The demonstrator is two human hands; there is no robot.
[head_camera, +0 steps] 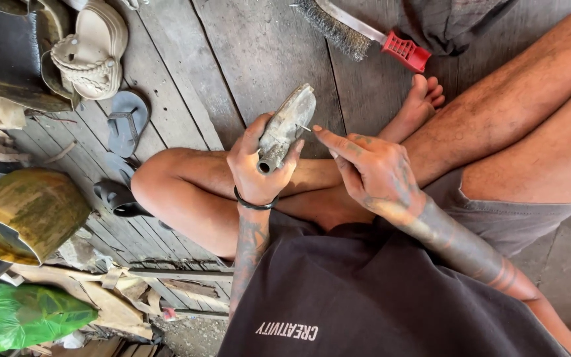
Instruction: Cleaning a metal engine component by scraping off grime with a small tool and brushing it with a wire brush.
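Above our crossed legs, over the plank floor (259, 59), sits the grey metal casting (287, 127), an elongated, weathered piece with a round tube opening at its near end. Our left hand (259, 168) has its grip closed around that tube end, thumb on one side and fingers wrapped on the other, so the piece points up and away from us at a tilt. A thin pin or nail (304, 127) juts from the casting's right side. Our right hand (375, 172) is just beside it, index finger stretched out with its tip next to the pin; this hand's grip is not closed on anything, and we cannot tell whether the fingertip actually touches the pin. A black band (254, 203) circles the left wrist.

Further out, a wire brush (358, 30) with a red handle end lies on the planks beyond our right foot, near a dark cloth (451, 20) at the top edge. To the left lie a grey flip-flop (125, 122), a beige sandal (92, 53) above it, and a black sandal (117, 198) partly tucked under our knee. At the far left stands a rusty, greenish metal container (28, 211), with a green plastic bag (28, 317) below it.
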